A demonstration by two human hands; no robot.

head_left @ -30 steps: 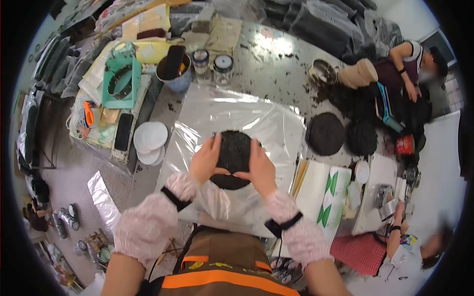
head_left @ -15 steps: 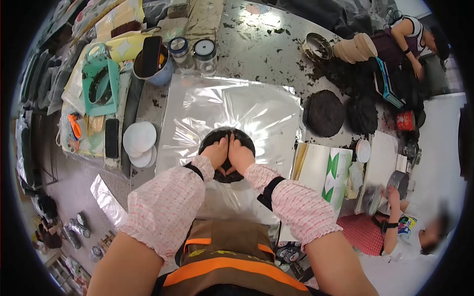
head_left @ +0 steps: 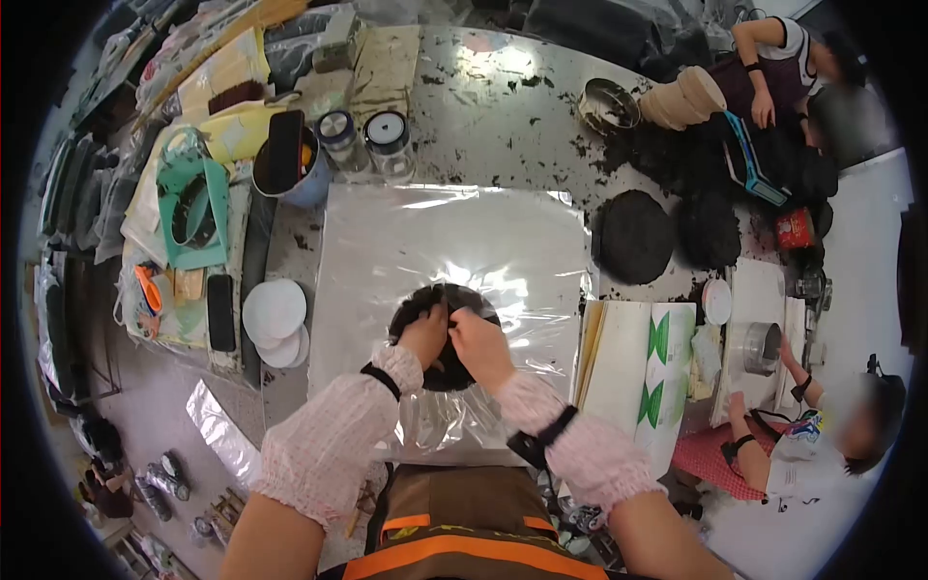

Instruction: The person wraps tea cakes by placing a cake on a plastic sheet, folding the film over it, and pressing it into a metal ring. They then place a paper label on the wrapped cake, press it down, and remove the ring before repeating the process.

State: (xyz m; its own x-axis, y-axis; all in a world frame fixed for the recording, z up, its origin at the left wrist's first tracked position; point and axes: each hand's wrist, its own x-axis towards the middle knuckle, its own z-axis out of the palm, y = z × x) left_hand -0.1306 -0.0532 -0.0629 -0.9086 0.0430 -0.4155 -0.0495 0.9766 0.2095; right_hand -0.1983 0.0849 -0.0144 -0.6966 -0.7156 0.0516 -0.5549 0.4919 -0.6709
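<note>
A dark round mass [head_left: 464,375] lies on clear plastic film [head_left: 387,227] in front of me. My left hand [head_left: 423,333] rests on the left part of the mass, its fingers dark against it and hard to make out. At the right part, my right hand [head_left: 476,340] has its fingers curled together at the mass's middle. Whatever may be between those fingertips is too small to name. Both forearms wear pink patterned sleeves.
Two larger dark round slabs [head_left: 634,238] sit at the right. Glass jars [head_left: 389,145], a blue bucket [head_left: 307,184], white discs [head_left: 275,311] and a green dustpan [head_left: 193,215] are at the left. Two people work at the right; one is near a metal ring [head_left: 761,348].
The view has shifted, so the mass appears lower. My right hand's fingers, stretched beside the left before, are now curled. The lower-right person's hands have come away from the metal ring.
</note>
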